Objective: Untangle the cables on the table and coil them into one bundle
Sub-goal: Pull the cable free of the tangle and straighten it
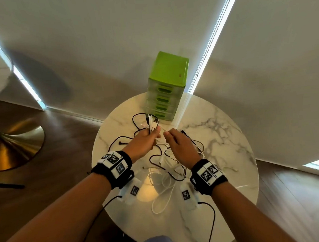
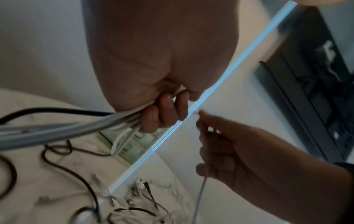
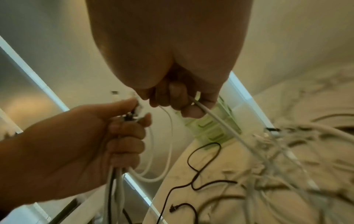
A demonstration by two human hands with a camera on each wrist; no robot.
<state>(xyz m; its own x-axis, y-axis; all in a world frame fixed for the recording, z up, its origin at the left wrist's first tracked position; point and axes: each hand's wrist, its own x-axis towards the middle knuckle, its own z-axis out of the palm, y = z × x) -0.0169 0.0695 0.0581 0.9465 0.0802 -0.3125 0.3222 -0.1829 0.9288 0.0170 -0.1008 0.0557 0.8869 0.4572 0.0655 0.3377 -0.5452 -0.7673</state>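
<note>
Left hand (image 1: 144, 140) grips gathered cable ends (image 1: 152, 122); right hand (image 1: 178, 145) pinches a white cable (image 3: 220, 121): draw it slowly free toward the green drawer unit (image 1: 167, 86).

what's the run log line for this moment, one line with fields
left hand: grips gathered cable ends | right hand: pinches white cable | tangle: loose on marble table | bundle: not yet coiled

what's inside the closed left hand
The left hand grips several white cables and one black cable, plug ends sticking out above. The curled fingers hide the exact count.
</note>
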